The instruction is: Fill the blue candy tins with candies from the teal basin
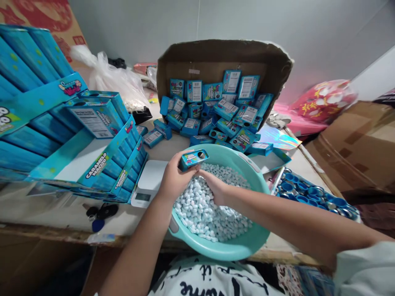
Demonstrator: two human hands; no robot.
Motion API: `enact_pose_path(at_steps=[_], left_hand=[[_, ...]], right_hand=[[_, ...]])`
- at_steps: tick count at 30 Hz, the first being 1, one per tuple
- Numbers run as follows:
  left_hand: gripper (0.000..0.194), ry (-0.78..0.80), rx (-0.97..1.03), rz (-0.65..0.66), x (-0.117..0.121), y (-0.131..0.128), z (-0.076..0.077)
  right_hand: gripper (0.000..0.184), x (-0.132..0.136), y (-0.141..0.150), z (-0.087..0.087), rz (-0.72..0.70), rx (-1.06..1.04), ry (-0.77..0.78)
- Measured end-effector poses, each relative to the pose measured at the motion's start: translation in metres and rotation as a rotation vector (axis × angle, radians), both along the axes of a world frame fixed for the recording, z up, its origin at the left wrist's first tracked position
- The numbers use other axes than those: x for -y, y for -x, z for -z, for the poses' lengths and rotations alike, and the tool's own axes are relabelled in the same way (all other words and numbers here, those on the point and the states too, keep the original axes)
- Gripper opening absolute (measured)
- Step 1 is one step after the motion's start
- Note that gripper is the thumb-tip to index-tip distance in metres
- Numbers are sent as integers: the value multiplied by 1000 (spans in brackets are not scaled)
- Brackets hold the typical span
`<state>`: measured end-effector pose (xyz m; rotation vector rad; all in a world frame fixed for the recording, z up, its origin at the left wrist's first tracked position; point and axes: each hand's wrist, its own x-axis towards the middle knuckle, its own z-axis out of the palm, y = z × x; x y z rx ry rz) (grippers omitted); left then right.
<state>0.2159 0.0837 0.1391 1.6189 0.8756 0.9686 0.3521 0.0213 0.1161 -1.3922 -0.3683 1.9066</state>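
My left hand point(174, 179) is closed around a small blue candy box point(194, 158) with a dark round hole in its top, held tilted above the basin. Fingers bent and close together, my right hand point(216, 189) is low over the pale blue candies point(212, 218), its fingertips just under the box. What those fingers hold is hidden; a small shiny edge shows near them. The candies lie in a round turquoise basin point(262, 238) in front of my body.
A white digital scale point(151, 176) stands left of the basin, beside stacked blue display cartons point(105, 164). Behind, an open cardboard box point(222, 53) spills small blue boxes. At right are a tray of blue ring-shaped pieces point(308, 193) and a brown carton point(354, 148).
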Motion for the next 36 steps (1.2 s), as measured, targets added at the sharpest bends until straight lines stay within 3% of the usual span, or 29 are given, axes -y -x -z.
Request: enact_pose_path(at_steps=[4,8,12,15,20,36], left_hand=[[45,6,-106,-37,3,0,-6],[38,-10,-317,-9,6,1,-11],[41,-2,-462,95,7,1,-13],[40,52,-436,203,8,2,-15],[38,42,-392,375,8,6,-17],[42,-13,-398,396,9,8,-10]], right_hand=[[35,19,-10,-22,84,-163,52],[25,37,-21,-44,257,-259,-87],[24,34,-29,-64,417,-265,-249],[22,23,-32,-70,577,-269,-349],[21,11,-31,-65,770,-166,-548],[19,12,-26,-59,706,34,-592]])
